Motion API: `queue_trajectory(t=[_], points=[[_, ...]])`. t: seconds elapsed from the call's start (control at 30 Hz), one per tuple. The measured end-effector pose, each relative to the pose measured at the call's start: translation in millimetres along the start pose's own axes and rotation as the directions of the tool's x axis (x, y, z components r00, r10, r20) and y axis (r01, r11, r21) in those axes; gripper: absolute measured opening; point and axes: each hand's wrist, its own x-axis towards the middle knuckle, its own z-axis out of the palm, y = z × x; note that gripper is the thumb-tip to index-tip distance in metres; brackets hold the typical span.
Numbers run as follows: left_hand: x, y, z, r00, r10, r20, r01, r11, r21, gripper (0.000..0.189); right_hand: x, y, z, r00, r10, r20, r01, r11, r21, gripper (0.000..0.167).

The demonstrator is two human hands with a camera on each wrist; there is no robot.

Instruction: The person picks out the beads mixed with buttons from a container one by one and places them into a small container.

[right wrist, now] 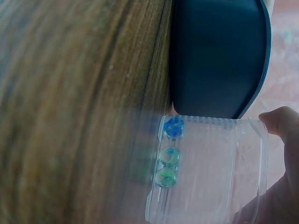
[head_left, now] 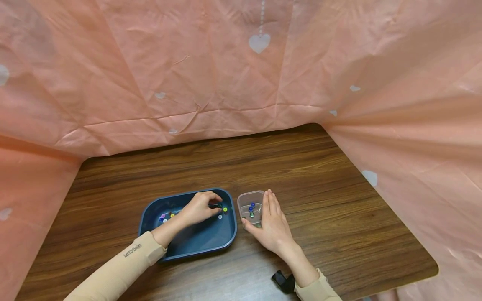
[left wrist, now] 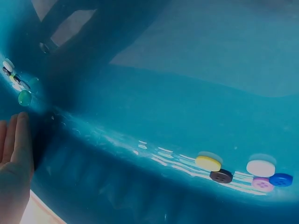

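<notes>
My left hand [head_left: 199, 207] reaches into a blue tray [head_left: 208, 247], thumb and fingers apart near its far right corner. In the left wrist view a green marble [left wrist: 24, 98] lies just past the fingertips, beside a small cluster of buttons. My right hand [head_left: 273, 228] rests against a clear plastic container [right wrist: 205, 154], straight fingers along its right side and thumb at its near rim. Inside are blue marbles [head_left: 253, 205] and greenish clear marbles [right wrist: 166, 177]. The space between the left thumb and fingers is partly hidden.
Along another stretch of the tray's wall lie a yellow button [left wrist: 208, 163], a black button [left wrist: 221, 176], a white button [left wrist: 260, 168], a pink button [left wrist: 262, 184] and a blue button [left wrist: 281, 179]. Pink cloth [head_left: 226, 62] hangs round the wooden table [head_left: 331, 200].
</notes>
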Motion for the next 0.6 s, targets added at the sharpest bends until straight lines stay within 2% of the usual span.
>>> queue_trajectory(t=[0.33, 0.6], points=[[1.4, -2.8, 4.4, 1.0, 0.009, -0.01, -0.008, 0.999, 0.045, 0.016, 0.9, -1.3, -0.9, 1.0, 0.002, -0.001, -0.002, 1.0, 0.006, 0.101], [3.0, -5.0, 8.7, 0.999, 0.039, -0.016, -0.038, 0.997, 0.073, 0.013, 1.4, -2.4, -1.3, 1.0, 0.006, -0.001, -0.006, 1.0, 0.0, 0.1]])
